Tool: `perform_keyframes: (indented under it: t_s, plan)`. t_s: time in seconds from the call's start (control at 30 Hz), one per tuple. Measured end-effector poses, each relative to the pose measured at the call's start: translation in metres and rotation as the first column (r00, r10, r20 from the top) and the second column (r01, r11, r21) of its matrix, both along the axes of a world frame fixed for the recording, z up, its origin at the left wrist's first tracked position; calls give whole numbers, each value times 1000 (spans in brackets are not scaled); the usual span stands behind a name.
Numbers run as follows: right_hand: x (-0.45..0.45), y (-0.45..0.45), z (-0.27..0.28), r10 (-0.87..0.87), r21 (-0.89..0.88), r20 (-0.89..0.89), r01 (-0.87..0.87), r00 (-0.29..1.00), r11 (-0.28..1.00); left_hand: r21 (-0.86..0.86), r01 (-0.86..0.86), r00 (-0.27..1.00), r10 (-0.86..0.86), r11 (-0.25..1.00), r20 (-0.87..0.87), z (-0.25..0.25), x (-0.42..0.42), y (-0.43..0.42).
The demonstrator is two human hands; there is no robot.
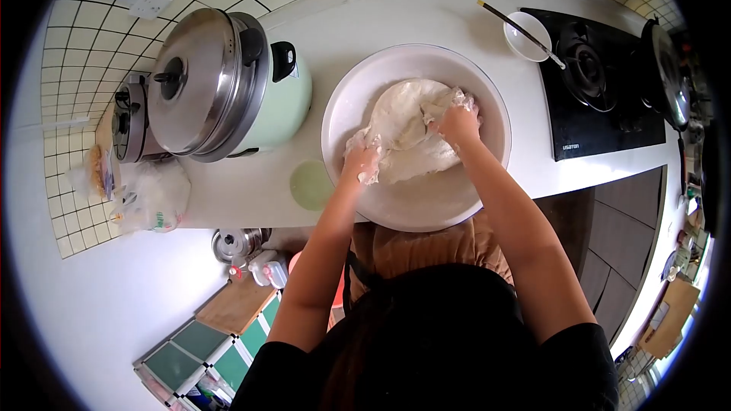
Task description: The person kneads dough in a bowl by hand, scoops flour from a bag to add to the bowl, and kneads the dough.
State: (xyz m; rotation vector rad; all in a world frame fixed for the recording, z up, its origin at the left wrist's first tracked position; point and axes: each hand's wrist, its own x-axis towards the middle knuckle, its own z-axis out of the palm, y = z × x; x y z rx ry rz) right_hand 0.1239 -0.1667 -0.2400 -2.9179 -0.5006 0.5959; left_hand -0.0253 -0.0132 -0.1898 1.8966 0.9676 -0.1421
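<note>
A large mass of pale, sticky dough (pixel 410 125) lies in a wide white basin (pixel 415 209) on the counter. My left hand (pixel 364 158) grips the dough's left edge, its fingers smeared with it and partly hidden. On the right side of the basin my right hand (pixel 460 123) is closed on a fold of dough, with wet bits stuck to the fingers. Just left of the basin is a pale green round thing (pixel 311 185), partly behind my left forearm.
A big pale green rice cooker (pixel 283 99) with a steel lid stands at left, near a plastic bag (pixel 156 194). Toward the right are a white bowl (pixel 527 44) with a dark-handled utensil (pixel 512 24) across it, a black gas stove (pixel 601 125) and a dark pan (pixel 664 72).
</note>
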Motion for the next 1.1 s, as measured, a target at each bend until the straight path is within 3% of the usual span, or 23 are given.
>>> perform_keyframes:
  t_s: [0.1, 0.13, 0.2, 0.27, 0.3, 0.33, 0.4, 0.47, 0.53, 0.57, 0.67, 0.8, 0.87, 0.9, 0.97, 1.0, 1.03, 1.07, 1.1]
  plan:
    - [9, 7, 19, 15, 34, -47, -14, 999, 999, -187, -135, 990, 124, 973, -70, 8, 1, -16]
    - [17, 10, 17, 38, 44, -92, -34, 995, 998, -145, -34, 997, 23, 989, -72, -8, -4, -18]
    - [47, 10, -4, 283, 4, -105, -284, 953, 959, -64, 171, 981, -176, 983, -81, -51, -25, -20]
    - [69, 6, -8, 471, 59, -100, -467, 877, 882, 147, 393, 919, -381, 908, -104, -41, -35, -30]
    - [77, 4, -8, 570, 89, -70, -564, 819, 821, 68, 412, 906, -400, 909, -141, -14, -29, -36]
    - [76, 8, -2, 559, 68, -78, -555, 826, 829, -9, 425, 890, -420, 905, -175, 2, -28, -40]
    - [64, 23, 25, 467, 35, -107, -467, 878, 884, 204, 552, 832, -549, 808, -78, -25, -41, -37]
    - [53, 32, 31, 274, -38, -202, -287, 940, 957, 128, 620, 784, -614, 774, -89, -23, -39, -29]
    - [48, 40, 26, 32, -178, -318, -93, 948, 980, 71, 556, 831, -556, 828, -29, -22, -34, -26]
    - [32, 37, 33, -42, -52, -143, 35, 989, 998, 38, 524, 852, -524, 851, 0, -22, -30, -24]
    - [38, 38, 40, -79, -11, -282, 79, 956, 997, -440, 274, 895, -394, 855, -209, 18, -14, -17]
    - [4, 37, 54, 54, 41, -39, -53, 998, 998, -487, 322, 897, -426, 812, -118, -31, -12, -7]
    - [-20, 37, 73, 35, 52, -112, -29, 993, 998, -528, 409, 871, -492, 744, -17, -69, -14, 7]
    - [-31, 36, 77, 66, 26, -117, -64, 991, 998, -506, 410, 803, -563, 759, -194, -18, -4, 18]
    - [-55, 28, 72, 152, 12, -30, -151, 988, 988, -357, 557, 741, -643, 750, -192, 3, 2, 43]
    - [-71, 24, 67, 204, 19, 58, -206, 977, 978, -297, 439, 819, -514, 848, -257, 40, 12, 45]
    - [-88, 21, 69, 216, 63, 180, -231, 960, 971, -89, 457, 841, -462, 885, -282, 60, 22, 44]
    - [-102, 20, 71, 192, 151, 206, -225, 959, 963, 147, 504, 862, -485, 851, -150, 71, 28, 46]
    - [-115, 18, 68, 202, 164, 259, -249, 944, 955, 219, 525, 844, -536, 822, -15, 68, 38, 48]
